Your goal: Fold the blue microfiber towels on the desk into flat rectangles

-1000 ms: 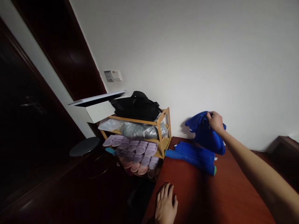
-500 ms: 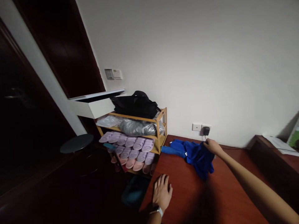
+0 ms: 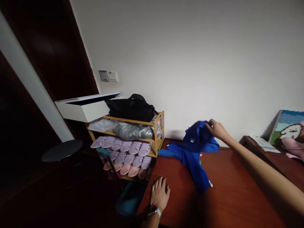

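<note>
My right hand (image 3: pixel 216 129) pinches a blue cloth (image 3: pixel 200 136) and holds it raised above the back of the reddish-brown table (image 3: pixel 228 186). Under and beside it, more blue cloth (image 3: pixel 193 166) lies crumpled on the tabletop, with small white tags showing. A rolled blue piece (image 3: pixel 169 154) rests at the table's back left corner. Near the left edge of the table, my left hand (image 3: pixel 160 194) lies flat with its fingers spread, holding nothing; a watch is on that wrist.
Left of the table stands a wooden rack (image 3: pixel 155 136) with slippers (image 3: pixel 125 146), plastic-wrapped items, a black bag (image 3: pixel 131 108) and a white box (image 3: pixel 92 110). Further left is a round stool (image 3: pixel 63 150). A picture (image 3: pixel 288 126) and papers (image 3: pixel 264 143) sit at the right.
My right hand has lifted one blue cloth up from the pile, while the remaining cloth is more spread out. My left hand stays flat on the table. The view has shifted right.
</note>
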Motion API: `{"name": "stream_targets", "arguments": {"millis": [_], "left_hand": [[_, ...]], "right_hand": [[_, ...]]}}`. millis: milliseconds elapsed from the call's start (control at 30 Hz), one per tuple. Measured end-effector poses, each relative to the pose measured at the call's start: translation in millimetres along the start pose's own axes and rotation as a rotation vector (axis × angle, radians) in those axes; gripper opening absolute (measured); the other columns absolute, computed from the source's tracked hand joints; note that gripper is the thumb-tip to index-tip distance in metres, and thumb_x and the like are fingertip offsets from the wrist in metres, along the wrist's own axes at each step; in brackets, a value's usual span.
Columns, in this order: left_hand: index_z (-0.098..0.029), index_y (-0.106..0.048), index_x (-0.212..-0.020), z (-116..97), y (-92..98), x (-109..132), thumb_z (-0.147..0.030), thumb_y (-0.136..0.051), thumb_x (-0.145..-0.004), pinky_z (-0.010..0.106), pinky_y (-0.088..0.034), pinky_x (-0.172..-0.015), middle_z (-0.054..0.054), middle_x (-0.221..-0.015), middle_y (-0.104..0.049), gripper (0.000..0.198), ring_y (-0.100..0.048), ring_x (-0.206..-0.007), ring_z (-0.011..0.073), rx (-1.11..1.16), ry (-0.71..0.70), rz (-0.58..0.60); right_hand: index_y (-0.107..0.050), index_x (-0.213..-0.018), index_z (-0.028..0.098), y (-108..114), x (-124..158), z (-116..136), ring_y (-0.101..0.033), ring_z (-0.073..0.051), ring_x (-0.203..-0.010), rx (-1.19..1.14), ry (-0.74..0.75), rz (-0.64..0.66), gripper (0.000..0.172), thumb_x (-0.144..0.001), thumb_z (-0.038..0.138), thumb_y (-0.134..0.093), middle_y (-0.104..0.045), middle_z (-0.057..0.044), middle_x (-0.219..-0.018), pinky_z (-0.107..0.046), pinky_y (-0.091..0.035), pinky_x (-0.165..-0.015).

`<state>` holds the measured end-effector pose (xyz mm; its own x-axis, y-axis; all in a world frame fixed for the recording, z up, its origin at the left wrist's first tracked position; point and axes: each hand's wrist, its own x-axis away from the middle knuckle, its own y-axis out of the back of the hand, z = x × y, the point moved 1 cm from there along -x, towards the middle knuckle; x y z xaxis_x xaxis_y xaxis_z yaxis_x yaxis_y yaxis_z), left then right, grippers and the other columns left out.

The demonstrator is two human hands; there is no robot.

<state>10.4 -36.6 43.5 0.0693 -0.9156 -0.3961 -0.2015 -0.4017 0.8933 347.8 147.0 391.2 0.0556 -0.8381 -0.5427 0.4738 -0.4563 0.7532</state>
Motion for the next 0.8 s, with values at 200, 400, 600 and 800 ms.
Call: {"name": "stream_targets", "arguments": {"millis": [200,400,600,800], "left_hand": [[-0.019,-0.064,-0.136,0.1,1.5,-2.6,-0.026,-0.046,-0.096,0.044,-0.040,-0.111,0.010,-0.146,-0.061,0.045,-0.050,-0.137,0.0277,0.003,0.025,0.042],[-0.021,-0.064,-0.136,0.4,0.4,-4.0,-0.026,-0.047,-0.096,0.043,-0.038,-0.113,0.009,-0.146,-0.062,0.044,-0.050,-0.138,0.0276,-0.004,0.024,0.050],[-0.019,-0.063,-0.137,-2.2,3.3,-5.4,-0.026,-0.047,-0.097,0.043,-0.039,-0.113,0.010,-0.147,-0.060,0.044,-0.050,-0.138,0.0276,-0.020,0.016,0.070],[-0.024,-0.063,-0.135,0.9,5.8,-1.7,-0.028,-0.060,-0.098,0.045,-0.043,-0.112,0.008,-0.146,-0.059,0.038,-0.053,-0.135,0.0299,0.046,0.100,0.121]], "right_hand": [[-0.056,-0.071,0.025,38.7,60.0,-25.0,-0.057,-0.018,-0.061,-0.196,-0.124,-0.009,0.048,-0.080,0.073,-0.057,-0.062,0.000,-0.064,-0.030,-0.043,-0.060],[-0.055,-0.073,0.025,68.0,127.1,-22.5,-0.050,-0.015,-0.060,-0.515,-0.214,-0.016,0.048,-0.080,0.072,-0.064,-0.055,0.004,-0.063,-0.027,-0.041,-0.057],[-0.057,-0.078,0.024,46.2,133.1,55.6,-0.054,-0.016,-0.071,-0.756,-0.124,0.167,0.049,-0.082,0.072,-0.063,-0.058,0.003,-0.072,-0.027,-0.046,-0.068],[-0.057,-0.088,0.025,15.9,128.9,115.9,-0.056,-0.015,-0.076,-0.890,0.044,0.259,0.036,-0.092,0.060,-0.059,-0.060,0.004,-0.079,-0.027,-0.045,-0.071]]}}
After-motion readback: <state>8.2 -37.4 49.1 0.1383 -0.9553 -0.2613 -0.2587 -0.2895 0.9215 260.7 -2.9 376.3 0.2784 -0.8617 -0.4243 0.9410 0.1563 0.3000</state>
